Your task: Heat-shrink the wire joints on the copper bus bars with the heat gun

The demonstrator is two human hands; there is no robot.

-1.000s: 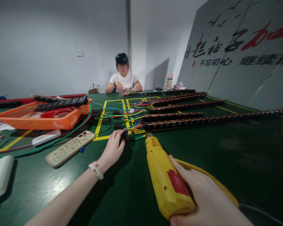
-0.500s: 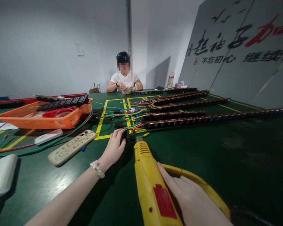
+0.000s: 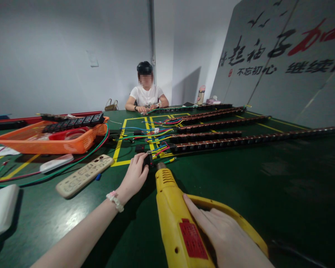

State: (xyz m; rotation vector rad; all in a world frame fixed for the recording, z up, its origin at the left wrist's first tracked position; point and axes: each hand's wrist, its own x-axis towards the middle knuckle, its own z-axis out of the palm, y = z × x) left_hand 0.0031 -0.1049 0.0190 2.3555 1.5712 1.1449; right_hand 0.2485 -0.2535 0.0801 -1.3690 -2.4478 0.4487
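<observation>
My right hand (image 3: 214, 227) is wrapped round the handle of a yellow heat gun (image 3: 170, 201) with a red label. Its metal nozzle points away from me, just right of a small black block (image 3: 148, 160). My left hand (image 3: 136, 171) is closed on that block at the ends of the coloured wires (image 3: 161, 149). These wires come out of the nearest long black strip (image 3: 212, 144). A yellow-green wire end (image 3: 171, 160) lies just beyond the nozzle. My left palm and part of the block are hidden by the fingers.
An orange basket (image 3: 72, 148) with black socket parts stands at the left. A cream remote-like bar (image 3: 85, 176), a small blue piece (image 3: 98, 176) and a white device (image 3: 1, 208) lie nearer. More black strips (image 3: 226, 123) run rightward. Across the table sits a person (image 3: 146, 95).
The heat gun in my right hand has shifted slightly left, its nozzle nearer the black block. My left hand stays in place. The person opposite has lowered their hands a little.
</observation>
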